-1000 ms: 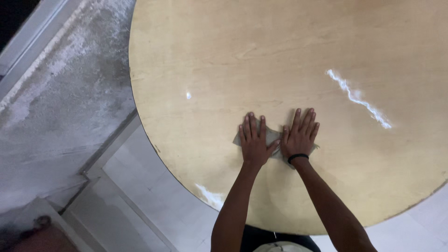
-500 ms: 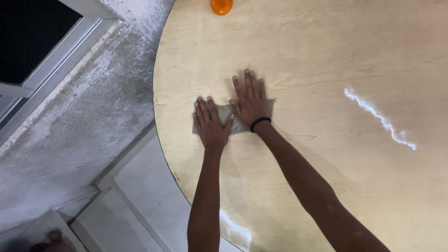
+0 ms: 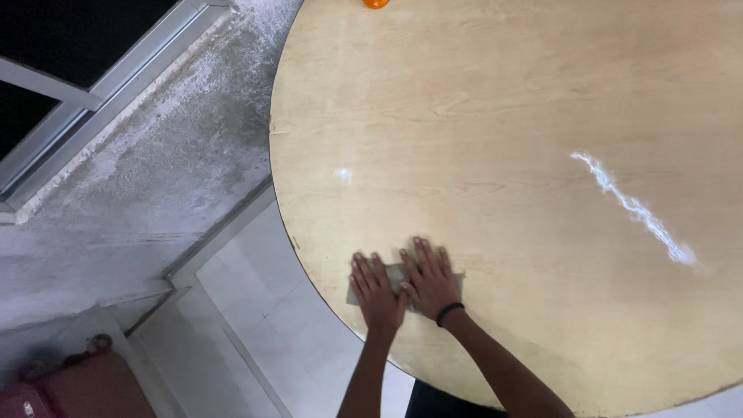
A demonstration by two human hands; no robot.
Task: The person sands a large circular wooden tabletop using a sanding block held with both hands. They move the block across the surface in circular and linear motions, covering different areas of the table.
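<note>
A grey cloth [image 3: 392, 275] lies flat on the round pale wooden table [image 3: 503, 139], close to its near left edge. My left hand [image 3: 375, 292] presses on the cloth's left part, palm down, fingers spread. My right hand [image 3: 429, 280], with a black band at the wrist, presses on the cloth's right part beside it. Most of the cloth is hidden under both palms.
An orange object [image 3: 375, 3] shows at the table's far edge, cut off by the frame. A glossy streak of reflected light [image 3: 631, 205] lies on the right of the tabletop. Left of the table are a grey rough floor [image 3: 139, 178], white tiles and a window frame.
Both hands have slid the cloth back toward me, from the far left part of the table to its near edge. The hands stay flat on it.
</note>
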